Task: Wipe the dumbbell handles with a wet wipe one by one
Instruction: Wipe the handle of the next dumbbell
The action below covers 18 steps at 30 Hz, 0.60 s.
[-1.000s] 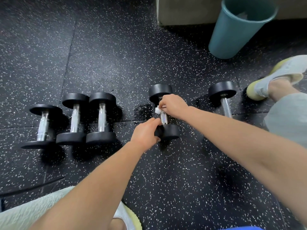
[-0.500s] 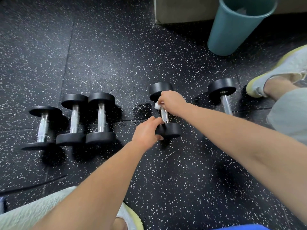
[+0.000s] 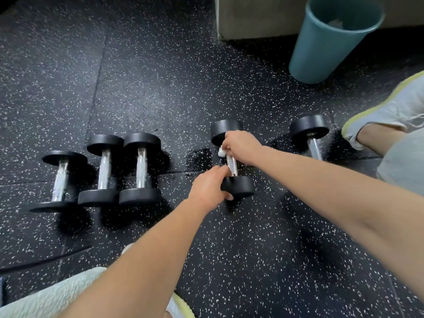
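Five dumbbells in a loose row on the speckled black floor (image 3: pixel 160 76), chrome handles pointing away from the camera. Three at left: the leftmost dumbbell (image 3: pixel 60 181) slightly apart, the second dumbbell (image 3: pixel 103 171) and third dumbbell (image 3: pixel 140 168) side by side, their near heads touching or nearly so. A gap, then the fourth dumbbell (image 3: pixel 238 187) near the middle, gripped at both ends. Right hand (image 3: pixel 243 145) closed around the far end of its handle (image 3: pixel 232 165), just below the far head, with a wadded white wet wipe (image 3: pixel 221 152) pressed against the metal — only a small corner of wipe poking out on the left of the fist. Left hand (image 3: pixel 207 188) curled on the near head, thumb underneath the rim, fingers on top close to the handle. Bare chrome showing between the two hands. A darker wet-looking patch (image 3: pixel 198 157) on the floor just left of this dumbbell. Fifth dumbbell (image 3: pixel 309 131) further right, untouched, its near end hidden behind the right forearm. Beyond it, a teal bin (image 3: pixel 321 47) tilted in view, something white inside. A shoe (image 3: pixel 390 109) with yellow sole at the right edge — knee in pale fabric below it.
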Tool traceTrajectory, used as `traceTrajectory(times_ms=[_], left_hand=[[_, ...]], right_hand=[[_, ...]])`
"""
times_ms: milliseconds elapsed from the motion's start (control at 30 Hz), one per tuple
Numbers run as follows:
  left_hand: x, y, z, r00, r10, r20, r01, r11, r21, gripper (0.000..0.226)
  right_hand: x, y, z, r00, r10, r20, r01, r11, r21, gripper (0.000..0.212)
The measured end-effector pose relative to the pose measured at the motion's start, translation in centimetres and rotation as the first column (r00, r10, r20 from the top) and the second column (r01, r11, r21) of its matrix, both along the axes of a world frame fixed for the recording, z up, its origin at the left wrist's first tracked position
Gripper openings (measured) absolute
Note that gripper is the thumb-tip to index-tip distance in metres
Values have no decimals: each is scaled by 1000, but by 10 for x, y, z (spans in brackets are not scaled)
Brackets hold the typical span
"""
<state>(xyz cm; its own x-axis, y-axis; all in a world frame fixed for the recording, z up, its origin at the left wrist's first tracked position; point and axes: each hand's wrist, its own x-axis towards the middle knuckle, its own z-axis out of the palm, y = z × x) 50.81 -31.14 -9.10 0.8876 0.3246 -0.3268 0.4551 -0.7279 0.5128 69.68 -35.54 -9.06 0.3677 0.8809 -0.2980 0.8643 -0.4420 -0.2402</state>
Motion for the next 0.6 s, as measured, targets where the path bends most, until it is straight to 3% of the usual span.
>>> traceTrajectory(times_ms=[67,167,333,600], left_hand=[[1,0,1,999,34,-11,-34,999,-14,56],[-2,1,-1,999,34,-15,-35,999,-22,56],[-3,0,-4,999,33,-17,-34,999,-30,59],[8,-11,2,1000,7,-24,-7,999,-37,64]], right_hand=[[0,4,-3,997,-51,51,51,999,-1,17],[-10,-6,-10,993,15,117,-13,1000,-11,17],[-13,-22,-12,987,148,61,-146,989,-33,19],[0,-13,-11,985,-43,168,32,997,69,19]])
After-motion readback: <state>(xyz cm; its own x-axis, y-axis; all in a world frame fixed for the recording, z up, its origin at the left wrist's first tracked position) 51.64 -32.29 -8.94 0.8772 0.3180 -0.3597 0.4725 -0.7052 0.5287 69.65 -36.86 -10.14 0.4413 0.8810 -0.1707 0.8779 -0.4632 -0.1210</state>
